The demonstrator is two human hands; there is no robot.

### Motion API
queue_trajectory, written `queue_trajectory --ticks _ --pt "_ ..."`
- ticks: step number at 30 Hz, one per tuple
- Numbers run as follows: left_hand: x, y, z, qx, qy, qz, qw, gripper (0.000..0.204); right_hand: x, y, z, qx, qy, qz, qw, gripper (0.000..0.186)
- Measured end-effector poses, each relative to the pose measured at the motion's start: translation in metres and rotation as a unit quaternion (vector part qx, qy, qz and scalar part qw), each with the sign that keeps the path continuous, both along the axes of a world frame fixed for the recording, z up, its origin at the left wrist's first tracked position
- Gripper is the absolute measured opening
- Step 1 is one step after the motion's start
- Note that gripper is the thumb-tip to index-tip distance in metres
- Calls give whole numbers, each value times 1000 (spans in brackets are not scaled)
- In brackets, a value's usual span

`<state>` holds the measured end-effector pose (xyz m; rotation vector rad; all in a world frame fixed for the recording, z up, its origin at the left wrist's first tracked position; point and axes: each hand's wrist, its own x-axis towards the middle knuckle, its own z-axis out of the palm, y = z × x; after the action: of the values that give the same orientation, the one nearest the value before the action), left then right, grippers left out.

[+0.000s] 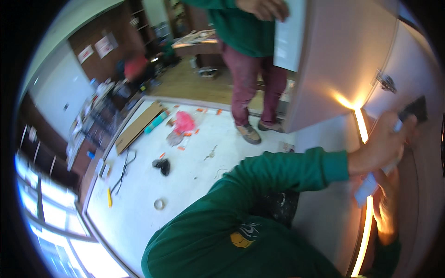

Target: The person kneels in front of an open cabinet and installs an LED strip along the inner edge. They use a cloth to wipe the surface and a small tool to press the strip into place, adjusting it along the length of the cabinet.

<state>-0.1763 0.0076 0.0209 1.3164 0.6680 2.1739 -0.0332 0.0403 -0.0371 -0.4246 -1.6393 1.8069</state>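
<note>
My left hand (378, 146) is raised against the panel (424, 153) at the right, its fingers closed around a small whitish piece that is mostly hidden. A dark flat piece (415, 110) sits at those fingertips; whether it is held or fixed to the panel I cannot tell. Just below, my right hand (388, 201) is closed beside a pale bluish-white piece (366, 190), perhaps cloth or plastic, and seems to grip it. A glowing light strip (367, 220) runs past both hands. Above them, a metal hinge (385, 82) is fitted near the panel joint.
A co-worker in a green top and maroon trousers (248, 78) stands behind the open door panel (340, 55). On the white floor surface (204, 178) lie a cardboard strip (139, 127), pink plastic (184, 122), a tape roll (159, 204), a black object (162, 166) and a yellow-handled tool (110, 198).
</note>
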Motion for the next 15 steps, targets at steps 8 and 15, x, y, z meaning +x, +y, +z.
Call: queue_trajectory --ticks 8,15 --pt "-55 -6 3 50 102 86 990 36 41 40 5 11 36 -128 991 49" --pt "-61 -13 -48 -42 452 207 867 21 56 72 -43 -203 16 -219 954 36"
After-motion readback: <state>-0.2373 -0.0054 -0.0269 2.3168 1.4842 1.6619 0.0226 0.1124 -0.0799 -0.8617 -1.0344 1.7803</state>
